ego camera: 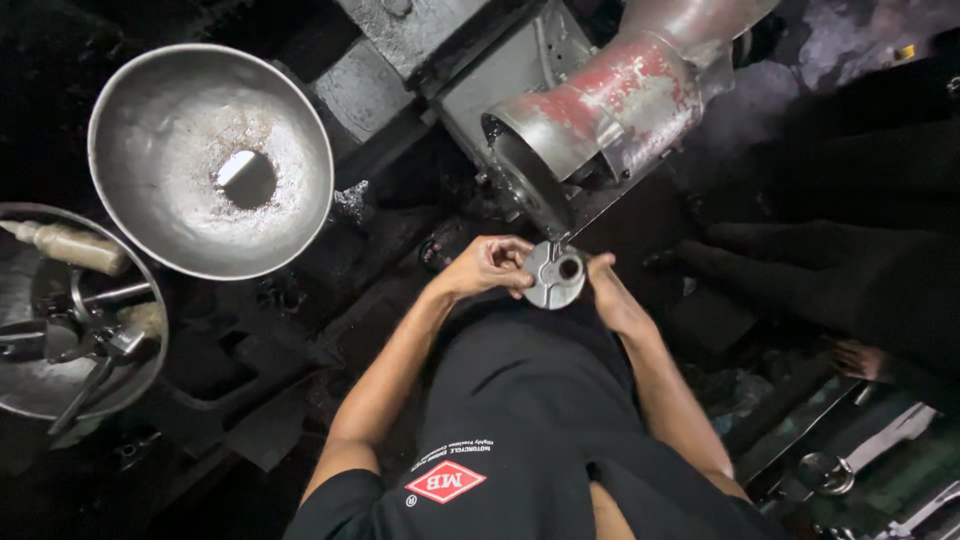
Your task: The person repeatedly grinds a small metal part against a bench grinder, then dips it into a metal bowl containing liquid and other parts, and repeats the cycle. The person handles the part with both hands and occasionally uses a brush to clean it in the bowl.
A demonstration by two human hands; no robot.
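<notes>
Round metal disc pinched between left hand and right hand, funnel bowl at ten o'clock, red-painted machine housing at twelve.

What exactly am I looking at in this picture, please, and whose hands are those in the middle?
The single picture comes from a camera worn on the person's head, looking down at a dark, grimy work area. The left hand and right hand hold a round grey metal part with a hole in it, just below a metal machine with worn red paint. To one side sit a large metal funnel bowl and a round tray holding tools.
</notes>
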